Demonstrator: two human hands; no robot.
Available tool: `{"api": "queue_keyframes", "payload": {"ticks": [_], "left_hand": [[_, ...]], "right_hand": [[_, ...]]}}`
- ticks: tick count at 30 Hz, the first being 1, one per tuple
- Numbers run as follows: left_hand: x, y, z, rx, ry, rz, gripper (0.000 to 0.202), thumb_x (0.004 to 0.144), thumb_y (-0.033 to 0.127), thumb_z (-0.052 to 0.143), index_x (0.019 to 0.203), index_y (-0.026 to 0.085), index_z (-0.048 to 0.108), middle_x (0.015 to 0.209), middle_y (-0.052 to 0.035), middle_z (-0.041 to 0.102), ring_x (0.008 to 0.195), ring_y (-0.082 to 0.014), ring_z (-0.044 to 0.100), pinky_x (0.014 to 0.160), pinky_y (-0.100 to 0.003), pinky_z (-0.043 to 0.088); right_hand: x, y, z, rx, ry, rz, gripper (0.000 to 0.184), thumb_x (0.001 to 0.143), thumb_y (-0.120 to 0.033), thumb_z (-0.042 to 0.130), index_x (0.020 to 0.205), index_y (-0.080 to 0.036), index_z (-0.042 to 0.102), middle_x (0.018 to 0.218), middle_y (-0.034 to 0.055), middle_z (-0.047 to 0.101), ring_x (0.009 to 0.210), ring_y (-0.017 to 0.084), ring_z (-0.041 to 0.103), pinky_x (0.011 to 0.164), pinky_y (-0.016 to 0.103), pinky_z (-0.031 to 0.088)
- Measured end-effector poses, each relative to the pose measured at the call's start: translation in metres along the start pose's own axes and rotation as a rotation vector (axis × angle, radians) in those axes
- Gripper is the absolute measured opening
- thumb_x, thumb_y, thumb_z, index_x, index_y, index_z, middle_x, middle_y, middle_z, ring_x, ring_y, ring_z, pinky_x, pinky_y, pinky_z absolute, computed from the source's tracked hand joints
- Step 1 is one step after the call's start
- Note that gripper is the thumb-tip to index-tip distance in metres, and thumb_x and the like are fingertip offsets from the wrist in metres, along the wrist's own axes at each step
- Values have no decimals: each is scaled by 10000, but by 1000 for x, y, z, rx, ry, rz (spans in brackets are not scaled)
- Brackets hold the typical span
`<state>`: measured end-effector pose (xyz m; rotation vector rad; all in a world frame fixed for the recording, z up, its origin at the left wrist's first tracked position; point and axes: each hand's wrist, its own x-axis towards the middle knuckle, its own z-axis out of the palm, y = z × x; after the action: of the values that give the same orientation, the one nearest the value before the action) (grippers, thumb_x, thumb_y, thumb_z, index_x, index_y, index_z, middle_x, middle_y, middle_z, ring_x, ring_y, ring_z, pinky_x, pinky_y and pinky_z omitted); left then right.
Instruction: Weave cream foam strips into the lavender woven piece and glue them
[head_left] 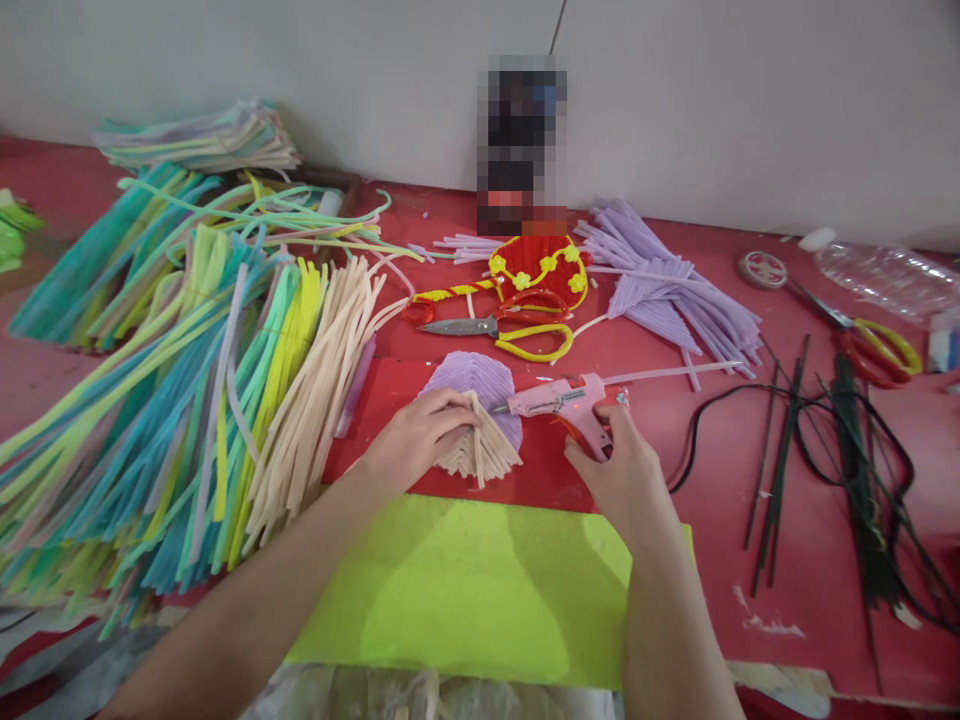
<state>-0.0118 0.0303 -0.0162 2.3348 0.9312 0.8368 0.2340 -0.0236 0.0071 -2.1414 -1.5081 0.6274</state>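
My left hand (420,435) pinches the upper part of a cream leaf-shaped piece of pipe cleaners (489,458), laid in a chevron pattern. It overlaps a lilac piece of ribbed pipe cleaners (471,374), rounded in outline, on a red surface. In my right hand (626,470) is a pink hot glue gun (559,398), gripped by its handle. Its nozzle points left, close to the cream piece's upper edge; whether it touches cannot be told. A pale glue stick (660,373) sticks out of the gun's back end.
Scissors (499,332) lie just behind, beside a red-and-yellow pipe-cleaner item (536,270). Coloured pipe cleaners (180,400) heap on the left, lilac ones (667,285) at back right. Dark green stems (855,480), a black cord (694,425) and more scissors (855,330) lie right. A yellow-green sheet (465,590) lies in front.
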Motion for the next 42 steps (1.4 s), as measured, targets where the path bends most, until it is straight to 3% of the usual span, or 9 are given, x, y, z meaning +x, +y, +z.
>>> {"api": "queue_keyframes", "payload": {"ticks": [42], "left_hand": [[3,4,-1,20,-2,-6,169,942,204,495,936,171,661,953,-41,627,885,-122,653,826,-254,547]], "right_hand": [[-9,9,-21,-86,-56,-9,253,741,-387,549,934,-237,485,771,23,592,642,179,543,620,307,403]]}}
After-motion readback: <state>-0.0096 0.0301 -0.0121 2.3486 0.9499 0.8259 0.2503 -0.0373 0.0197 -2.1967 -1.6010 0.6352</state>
